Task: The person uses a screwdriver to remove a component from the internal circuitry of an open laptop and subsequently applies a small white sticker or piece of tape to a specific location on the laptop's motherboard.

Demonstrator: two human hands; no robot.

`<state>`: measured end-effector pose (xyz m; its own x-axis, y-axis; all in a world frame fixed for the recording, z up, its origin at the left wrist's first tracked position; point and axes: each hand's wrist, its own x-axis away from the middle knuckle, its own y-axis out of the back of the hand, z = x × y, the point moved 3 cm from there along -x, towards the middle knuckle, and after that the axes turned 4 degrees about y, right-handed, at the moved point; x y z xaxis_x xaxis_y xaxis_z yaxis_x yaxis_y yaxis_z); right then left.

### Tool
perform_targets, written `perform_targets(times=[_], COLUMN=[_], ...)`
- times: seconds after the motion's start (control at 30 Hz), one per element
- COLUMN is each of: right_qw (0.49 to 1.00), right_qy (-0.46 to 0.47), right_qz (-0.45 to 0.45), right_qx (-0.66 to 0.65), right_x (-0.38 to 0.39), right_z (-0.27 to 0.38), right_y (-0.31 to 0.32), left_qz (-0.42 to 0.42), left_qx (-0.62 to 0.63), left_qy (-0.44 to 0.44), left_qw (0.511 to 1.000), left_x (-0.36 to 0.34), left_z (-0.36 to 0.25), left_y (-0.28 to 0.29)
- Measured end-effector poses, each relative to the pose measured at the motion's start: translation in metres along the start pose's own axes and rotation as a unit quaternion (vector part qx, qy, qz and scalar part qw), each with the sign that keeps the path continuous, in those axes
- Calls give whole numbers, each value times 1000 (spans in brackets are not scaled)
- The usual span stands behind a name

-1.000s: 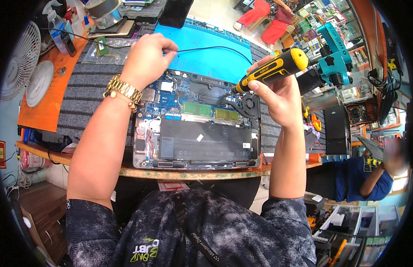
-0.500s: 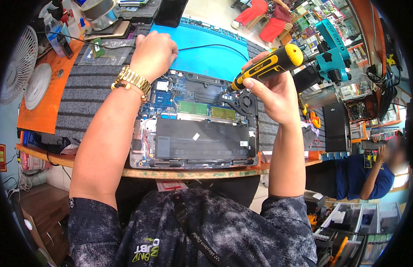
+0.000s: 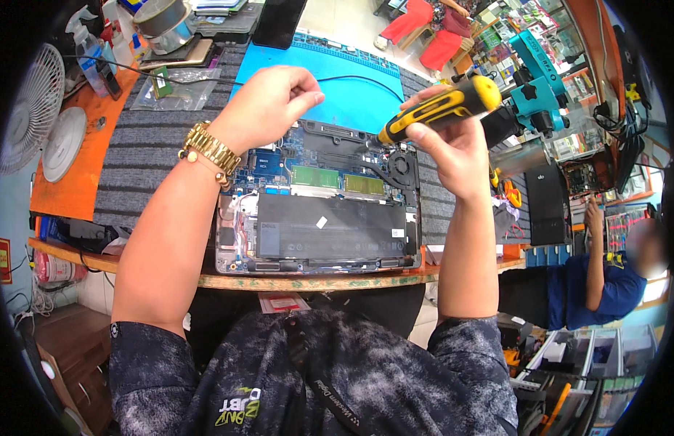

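An opened laptop (image 3: 330,225) lies on the bench with its inside bared: a black battery, green memory modules, a blue circuit board and a round fan (image 3: 400,168). My right hand (image 3: 453,149) grips a black and yellow power screwdriver (image 3: 435,111), tilted so its narrow end points down toward the board beside the fan; whether the bit touches cannot be seen. Over the laptop's far left part hovers my left hand (image 3: 271,105), its fingers curled in and closed near the thumb. Anything inside them is too small or hidden.
Beyond the laptop lies a blue work mat (image 3: 351,102) crossed by a black cable. A small green board (image 3: 161,82) rests on a plastic bag to the left, near a white fan (image 3: 33,109). A teal clamp-like device (image 3: 537,87) stands right. Another person (image 3: 606,287) is at far right.
My left hand has shifted right and a little nearer, from the mat's left edge to above the laptop's far side. The screwdriver has barely moved. At the right, the other person's arm is raised differently.
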<state>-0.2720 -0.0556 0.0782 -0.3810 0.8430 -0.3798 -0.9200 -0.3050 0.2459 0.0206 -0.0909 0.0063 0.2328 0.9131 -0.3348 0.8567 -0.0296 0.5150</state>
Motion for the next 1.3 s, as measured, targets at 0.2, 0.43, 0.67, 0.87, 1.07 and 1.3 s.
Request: perform_targets(times=[0.2, 0.43, 0.67, 0.87, 1.07, 1.3], right_qw=[979, 970, 963, 961, 962, 964], right_qy=[104, 131, 150, 159, 155, 145], right_qz=[-61, -54, -57, -42, -46, -53], right_qx=[-162, -199, -215, -222, -219, -214], right_x=[-7, -12, -14, -17, -17, -15], right_z=[3, 6, 6, 8, 11, 7], right_y=[-4, -10, -12, -11, -10, -8], left_qz=[79, 86, 98, 102, 84, 85], left_qx=[174, 230, 294, 333, 318, 325], left_qy=[79, 77, 94, 90, 91, 76], left_qw=[978, 966, 946, 933, 940, 939], left_x=[11, 10, 8, 8, 9, 7], left_z=[-5, -1, 1, -1, 1, 6], left_y=[-2, -4, -4, -4, -5, -8])
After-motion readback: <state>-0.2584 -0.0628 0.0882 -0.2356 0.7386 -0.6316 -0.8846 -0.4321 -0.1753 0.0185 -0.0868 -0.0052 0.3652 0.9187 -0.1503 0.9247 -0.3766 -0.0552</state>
